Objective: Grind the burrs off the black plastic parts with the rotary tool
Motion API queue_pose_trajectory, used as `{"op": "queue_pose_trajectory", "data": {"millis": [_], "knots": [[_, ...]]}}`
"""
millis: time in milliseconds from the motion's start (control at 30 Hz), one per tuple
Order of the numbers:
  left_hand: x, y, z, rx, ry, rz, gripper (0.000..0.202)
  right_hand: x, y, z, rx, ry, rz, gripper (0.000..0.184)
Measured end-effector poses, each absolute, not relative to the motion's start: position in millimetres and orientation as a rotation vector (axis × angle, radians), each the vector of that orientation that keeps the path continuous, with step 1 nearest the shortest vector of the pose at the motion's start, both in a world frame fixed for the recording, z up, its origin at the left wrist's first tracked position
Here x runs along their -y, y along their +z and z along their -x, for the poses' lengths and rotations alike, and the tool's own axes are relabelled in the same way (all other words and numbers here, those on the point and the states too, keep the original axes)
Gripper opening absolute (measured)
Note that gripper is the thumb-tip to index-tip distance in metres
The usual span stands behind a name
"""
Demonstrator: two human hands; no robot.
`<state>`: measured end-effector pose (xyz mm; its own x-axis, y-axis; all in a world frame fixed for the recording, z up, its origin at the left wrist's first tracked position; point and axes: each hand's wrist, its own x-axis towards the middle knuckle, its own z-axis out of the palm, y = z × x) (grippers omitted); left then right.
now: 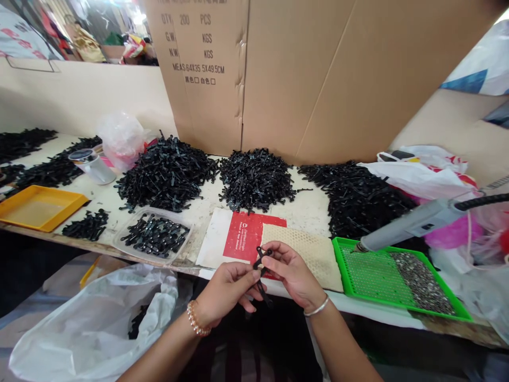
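Observation:
Between my two hands, near the table's front edge, are small black strip-like parts [261, 260] with rounded, holed ends, crossing each other. My left hand [234, 286] pinches them from the left, thumb against the fingers. From the right, my right hand [292, 270] holds the upper part between thumb and index finger. Fingers cover much of the parts, so how they join cannot be seen. Just behind lie a red and white printed sheet [234, 239] and a beige perforated mat [314, 252].
Black parts form heaps [256, 178] along the cardboard [294, 79]. A clear tub [155, 233] and yellow tray [43, 207] stand left. At right, a grey electric screwdriver [409, 225] hangs over a green tray [382, 302] with small metal pieces. A white bag [91, 323] is below left.

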<state>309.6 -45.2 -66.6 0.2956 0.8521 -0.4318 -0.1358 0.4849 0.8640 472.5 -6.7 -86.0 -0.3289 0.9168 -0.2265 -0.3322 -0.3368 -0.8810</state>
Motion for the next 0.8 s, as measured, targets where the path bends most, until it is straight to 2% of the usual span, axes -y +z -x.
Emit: {"op": "queue_pose_trajectory", "data": {"millis": [633, 800], "knots": [[41, -69, -309, -0.972, 0.777, -0.761, 0.04, 5, -103, -467, 0.919, 1.755, 0.905, 0.036], [37, -76, -309, -1.091, 0.96, -0.64, 0.041, 8, -104, -465, 0.955, 1.604, 0.975, 0.031]]}}
